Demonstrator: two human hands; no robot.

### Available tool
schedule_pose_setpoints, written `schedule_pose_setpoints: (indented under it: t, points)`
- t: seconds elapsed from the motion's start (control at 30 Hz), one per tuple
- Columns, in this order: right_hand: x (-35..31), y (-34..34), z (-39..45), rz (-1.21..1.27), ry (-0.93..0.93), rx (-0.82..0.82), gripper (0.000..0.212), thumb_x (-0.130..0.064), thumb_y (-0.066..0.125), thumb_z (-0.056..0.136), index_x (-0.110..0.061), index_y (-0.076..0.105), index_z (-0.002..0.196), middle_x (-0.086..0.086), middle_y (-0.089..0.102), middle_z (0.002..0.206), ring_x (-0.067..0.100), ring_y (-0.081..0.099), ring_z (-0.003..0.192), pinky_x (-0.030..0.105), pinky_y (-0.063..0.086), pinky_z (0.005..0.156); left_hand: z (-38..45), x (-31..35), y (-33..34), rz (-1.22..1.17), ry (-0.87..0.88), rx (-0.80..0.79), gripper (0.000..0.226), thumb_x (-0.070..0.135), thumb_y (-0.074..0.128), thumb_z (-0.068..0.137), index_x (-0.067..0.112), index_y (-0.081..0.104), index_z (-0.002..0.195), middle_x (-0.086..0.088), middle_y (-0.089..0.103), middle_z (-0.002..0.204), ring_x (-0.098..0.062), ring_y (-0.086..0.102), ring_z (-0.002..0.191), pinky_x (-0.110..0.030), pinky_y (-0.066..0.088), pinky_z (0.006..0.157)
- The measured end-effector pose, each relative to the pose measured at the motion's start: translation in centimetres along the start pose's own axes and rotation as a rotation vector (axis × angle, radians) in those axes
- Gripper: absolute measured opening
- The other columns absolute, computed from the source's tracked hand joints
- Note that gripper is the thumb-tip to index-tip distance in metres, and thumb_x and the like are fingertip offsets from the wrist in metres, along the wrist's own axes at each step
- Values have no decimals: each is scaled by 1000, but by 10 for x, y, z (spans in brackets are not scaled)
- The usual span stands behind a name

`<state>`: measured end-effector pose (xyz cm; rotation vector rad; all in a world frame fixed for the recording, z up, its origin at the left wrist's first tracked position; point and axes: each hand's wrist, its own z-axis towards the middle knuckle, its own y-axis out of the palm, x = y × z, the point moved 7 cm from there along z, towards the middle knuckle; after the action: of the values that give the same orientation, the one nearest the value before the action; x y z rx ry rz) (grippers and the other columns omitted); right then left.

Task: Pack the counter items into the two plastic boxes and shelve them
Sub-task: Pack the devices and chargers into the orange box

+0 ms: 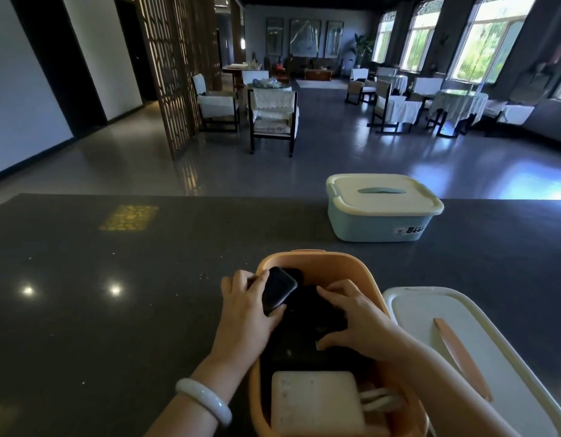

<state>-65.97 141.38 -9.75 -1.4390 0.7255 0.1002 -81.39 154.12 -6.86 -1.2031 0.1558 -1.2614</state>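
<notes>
Looking down from head height, a person's two bare hands work inside an open orange plastic box (pixel 361 269) that sits at the near edge of a dark, glossy bench (pixel 99 294). The left hand (pixel 246 299) holds a flat black slab (pixel 278 290) — it looks like a phone or power bank — with fingers (pixel 260 277) curled round its far end and thumb along the near edge, clamped on it. The slab is tilted, propped over the box's left rim, its long axis running from near-left to far-right. It is probably stiff, smooth and a little slippery, moderately heavy for its size; gripping across the narrow sides seems safest. The right hand (pixel 351 313) spreads its fingers apart, fingertips pressing on dark items (pixel 310 329) deeper in the box; what they are cannot be made out. Nearer in the box lies a pale rectangular block (pixel 315 402) with a white cable (pixel 378 400) beside it. The box's cream lid (pixel 499 357) lies just to the right. Farther off stands a blue box (pixel 380 223), lid closed.
</notes>
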Motion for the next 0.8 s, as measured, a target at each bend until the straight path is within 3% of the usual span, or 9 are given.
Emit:
schedule_pose_setpoints:
  t: [0.13,0.27,0.33,0.43,0.5,0.6,0.73,0.8]
  points:
    - [-9,-10,-1,2,-77,111,74,-59,73,71,-35,50,138,-29,33,127,-4,41,118,5,30,96,-1,0,-2,-5,4,3,68,33,76,79,18,49,140,5,38,112,-10,30,109,-19,38,88]
    - [-4,-27,3,135,-28,258,46,-41,77,76,-34,66,119,-27,52,118,-5,54,102,-3,36,81,-1,-1,-2,2,-3,7,67,35,74,81,20,48,140,6,38,114,-7,27,108,-20,40,86]
    - [1,-35,5,216,25,328,36,-34,77,77,-32,70,113,-26,59,108,-11,56,93,-1,40,78,0,0,-1,8,-4,6,67,35,74,81,21,48,140,5,38,115,-5,25,108,-19,39,86]
    - [9,-37,13,424,144,288,29,-23,76,81,-28,71,109,-10,67,99,-3,68,76,12,54,67,2,0,1,23,-1,-12,67,38,73,81,20,47,140,4,37,118,-5,24,110,-18,37,88]
    - [12,-39,20,441,174,279,24,-16,73,83,-24,71,106,-7,66,93,-9,66,69,7,49,56,4,0,2,22,-1,-29,68,39,72,82,20,46,141,5,36,121,-6,24,112,-17,35,91]
    - [13,-42,31,420,171,270,18,-10,68,87,-26,69,95,-3,64,94,-11,64,70,5,46,54,6,0,4,11,0,-39,69,41,72,82,22,44,143,6,34,121,-7,25,113,-16,33,94]
    - [20,-37,43,209,216,202,22,-12,64,90,-18,69,111,2,64,110,12,62,91,11,46,72,5,-3,4,-3,-3,-43,69,42,71,82,24,43,143,7,33,122,-5,22,112,-16,33,93]
    - [23,-32,49,169,240,160,26,-7,60,91,-13,67,116,9,63,114,20,63,94,15,49,70,4,-4,4,-3,-3,-48,69,43,69,83,25,41,144,8,32,123,-4,21,111,-16,31,93]
